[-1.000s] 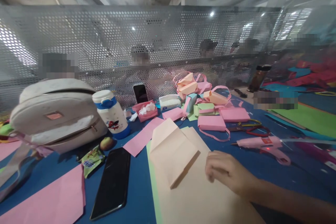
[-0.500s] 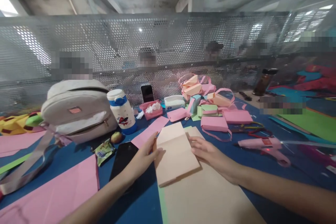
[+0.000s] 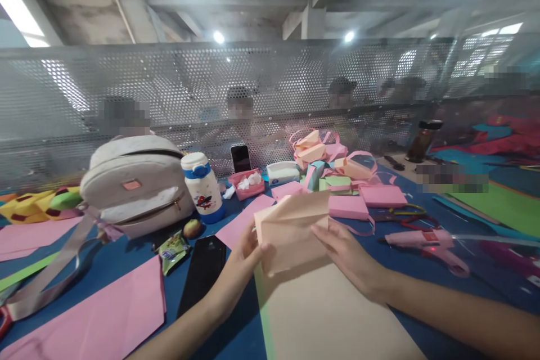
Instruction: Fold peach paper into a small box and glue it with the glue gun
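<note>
A folded piece of peach foam sheet or card (image 3: 291, 239) is held up between both hands, tilted, its upper flap raised. My left hand (image 3: 244, 253) grips its left edge, thumb on the near face and fingers behind. On the right side, my right hand (image 3: 348, 250) pinches the piece between thumb and fingers. Below it lies a large peach sheet (image 3: 329, 315) over a green sheet (image 3: 265, 315), which shows along the left border. A black phone-like slab (image 3: 202, 270) rests beside my left forearm.
Left are a pale backpack (image 3: 135, 185), a white-and-blue bottle (image 3: 202, 188), a snack packet (image 3: 172, 251) and pink sheets (image 3: 105, 309). Small folded paper bags (image 3: 346, 208) pile up behind. At right lie a pink glue gun (image 3: 422, 238) and scissors (image 3: 407, 211). A perforated metal screen (image 3: 270, 73) stands behind.
The folded peach piece has been lifted off the large sheet and tilted up, its flap now standing. Both hands have closed on its sides. The camera view has tipped slightly upward.
</note>
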`<state>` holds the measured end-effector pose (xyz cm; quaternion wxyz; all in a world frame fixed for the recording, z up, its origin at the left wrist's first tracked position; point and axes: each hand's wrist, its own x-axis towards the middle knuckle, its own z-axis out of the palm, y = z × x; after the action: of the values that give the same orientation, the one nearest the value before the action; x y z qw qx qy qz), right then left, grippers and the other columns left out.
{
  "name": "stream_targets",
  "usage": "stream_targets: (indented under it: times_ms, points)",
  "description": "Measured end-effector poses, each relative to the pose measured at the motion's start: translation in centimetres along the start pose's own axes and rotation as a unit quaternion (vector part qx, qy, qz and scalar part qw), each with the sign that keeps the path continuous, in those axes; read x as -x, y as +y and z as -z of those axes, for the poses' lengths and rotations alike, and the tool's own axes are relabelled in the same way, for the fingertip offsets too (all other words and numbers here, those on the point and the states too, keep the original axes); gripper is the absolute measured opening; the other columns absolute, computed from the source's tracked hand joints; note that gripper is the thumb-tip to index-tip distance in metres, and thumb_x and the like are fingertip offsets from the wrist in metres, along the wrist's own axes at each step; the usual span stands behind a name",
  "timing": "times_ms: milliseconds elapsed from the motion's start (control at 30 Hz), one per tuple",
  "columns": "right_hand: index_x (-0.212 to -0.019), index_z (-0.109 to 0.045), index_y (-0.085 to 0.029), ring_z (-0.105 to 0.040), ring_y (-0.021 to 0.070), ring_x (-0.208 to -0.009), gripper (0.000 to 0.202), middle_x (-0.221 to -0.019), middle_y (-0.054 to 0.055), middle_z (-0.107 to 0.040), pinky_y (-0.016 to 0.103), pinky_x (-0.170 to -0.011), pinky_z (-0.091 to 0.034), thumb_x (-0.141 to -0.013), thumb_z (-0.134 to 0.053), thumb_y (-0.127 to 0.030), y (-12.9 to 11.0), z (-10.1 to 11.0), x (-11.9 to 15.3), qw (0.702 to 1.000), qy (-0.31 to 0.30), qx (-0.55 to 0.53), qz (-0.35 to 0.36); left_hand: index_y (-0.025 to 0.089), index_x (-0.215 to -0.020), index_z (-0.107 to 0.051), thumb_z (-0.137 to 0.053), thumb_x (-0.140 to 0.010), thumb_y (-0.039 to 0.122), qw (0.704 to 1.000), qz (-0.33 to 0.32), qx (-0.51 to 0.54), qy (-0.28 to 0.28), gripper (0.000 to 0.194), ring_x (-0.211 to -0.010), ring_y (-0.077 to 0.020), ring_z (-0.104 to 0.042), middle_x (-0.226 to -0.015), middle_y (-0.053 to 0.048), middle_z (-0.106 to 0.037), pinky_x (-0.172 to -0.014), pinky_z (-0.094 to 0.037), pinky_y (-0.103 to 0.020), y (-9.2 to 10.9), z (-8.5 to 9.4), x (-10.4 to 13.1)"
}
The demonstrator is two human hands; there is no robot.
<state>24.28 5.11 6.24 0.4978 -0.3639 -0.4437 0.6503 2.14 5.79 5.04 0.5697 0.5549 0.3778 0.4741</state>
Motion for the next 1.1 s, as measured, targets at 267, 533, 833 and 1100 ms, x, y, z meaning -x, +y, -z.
stream_targets:
  times_ms: [267, 533, 833, 1100]
  points:
    - [-0.102, -0.071, -0.022, -0.067, 0.0279, -0.101, 0.033, -0.113, 0.007, -0.071, 0.039, -0.089, -0.052, -0.079, -0.074, -0.045, -0.1, 0.6, -0.5, 0.993, -0.046, 0.102, 0.04, 0.023, -0.144, -0.048, -0.068, -0.085, 0.047, 0.991, -0.052, -0.12, -0.036, 0.067, -0.137, -0.0332, -0.048, -0.146, -0.012, -0.055, -0.115, -0.038, -0.048, -1.0, 0.5, -0.6]
    - [-0.117, -0.067, -0.024, -0.053, 0.028, -0.126, 0.031, -0.128, 0.01, -0.063, 0.044, -0.109, -0.038, -0.086, -0.065, -0.03, -0.5, 3.3, -0.5, 0.911, -0.17, 0.316, 0.202, 0.029, -0.142, -0.051, -0.055, -0.087, 0.013, 0.918, -0.211, -0.335, 0.005, 0.057, -0.134, -0.027, -0.053, -0.145, -0.008, -0.057, -0.112, -0.042, -0.045, -0.7, 2.6, -0.6]
    - [-0.097, -0.074, -0.021, -0.061, 0.025, -0.105, 0.031, -0.105, 0.009, -0.071, 0.038, -0.096, -0.043, -0.089, -0.067, -0.05, -1.7, 0.5, -0.3, 0.879, -0.151, 0.388, 0.232, 0.029, -0.15, -0.038, -0.05, -0.088, 0.008, 0.894, -0.211, -0.389, -0.064, 0.067, -0.136, -0.0273, -0.05, -0.15, -0.009, -0.05, -0.113, -0.04, -0.048, -0.2, 1.5, -0.6]
    - [-0.094, -0.076, -0.023, -0.06, 0.0222, -0.098, 0.038, -0.096, 0.006, -0.072, 0.039, -0.094, -0.04, -0.094, -0.056, -0.055, -2.4, 0.6, -1.0, 0.836, -0.18, 0.442, 0.271, 0.033, -0.149, -0.043, -0.052, -0.095, 0.047, 0.945, -0.098, -0.291, -0.109, 0.056, -0.144, -0.0298, -0.039, -0.156, -0.005, -0.044, -0.121, -0.026, -0.046, 0.8, 1.6, 0.7]
